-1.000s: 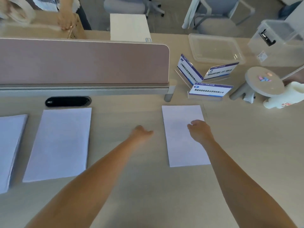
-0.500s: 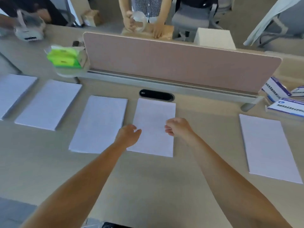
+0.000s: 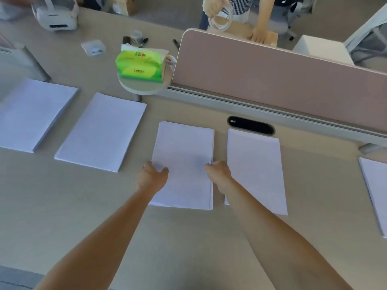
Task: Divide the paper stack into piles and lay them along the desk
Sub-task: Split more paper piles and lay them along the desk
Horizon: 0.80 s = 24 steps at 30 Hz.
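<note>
Several white paper piles lie in a row along the beige desk. The middle pile is between my hands. My left hand grips its left edge, thumb on top of the sheets. At the pile's right edge my right hand holds on the same way, thumb over the paper. To the right lie another pile and one cut off by the frame. Two more piles lie to the left.
A pink divider screen runs along the back, with a black cable slot in front of it. A green tissue pack sits on a small round stand. A white headset lies far left. Across the desk, a person's hands hold tape rolls.
My view and both hands have moved left along the desk, from the right-hand pile past the pile by the cable slot to the middle pile, which they now hold by its sides.
</note>
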Tool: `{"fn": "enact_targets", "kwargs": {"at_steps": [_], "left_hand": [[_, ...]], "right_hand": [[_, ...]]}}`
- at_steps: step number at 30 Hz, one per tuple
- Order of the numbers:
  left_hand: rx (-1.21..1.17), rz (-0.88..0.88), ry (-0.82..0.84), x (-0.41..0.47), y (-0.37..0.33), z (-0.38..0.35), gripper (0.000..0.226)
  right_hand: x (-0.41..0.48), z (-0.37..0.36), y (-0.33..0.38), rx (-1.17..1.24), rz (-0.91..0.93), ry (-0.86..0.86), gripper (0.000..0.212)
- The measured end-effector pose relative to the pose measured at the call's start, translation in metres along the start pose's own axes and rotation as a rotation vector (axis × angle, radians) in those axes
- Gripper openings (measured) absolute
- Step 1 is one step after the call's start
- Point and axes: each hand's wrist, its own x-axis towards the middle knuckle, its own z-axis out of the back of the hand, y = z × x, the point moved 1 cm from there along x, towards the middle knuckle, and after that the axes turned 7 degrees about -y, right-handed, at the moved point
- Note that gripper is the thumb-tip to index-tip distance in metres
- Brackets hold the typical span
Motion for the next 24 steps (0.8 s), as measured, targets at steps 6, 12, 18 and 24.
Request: {"fn": "enact_targets", "kwargs": {"at_steps": [6, 12, 18, 24], "left_hand": [[-0.149, 0.051, 0.082, 0.004, -0.009, 0.012, 0.057], [-0.105, 0.020, 0.176, 0.004, -0.013, 0.012, 0.066], [-0.106, 0.024, 0.184, 0.008, -0.012, 0.010, 0.070], [-0.146, 0.045, 0.187, 0.010, -0.011, 0.008, 0.073]], "right_hand": [[-0.011, -0.010, 0.022, -0.071, -0.023, -0.020, 0.017], [-0.017, -0.018, 0.037, -0.081, -0.037, -0.008, 0.021], [-0.010, -0.024, 0.038, -0.009, -0.180, -0.038, 0.024], [-0.009, -0.037, 0.035, 0.051, -0.207, -0.029, 0.074]]}}
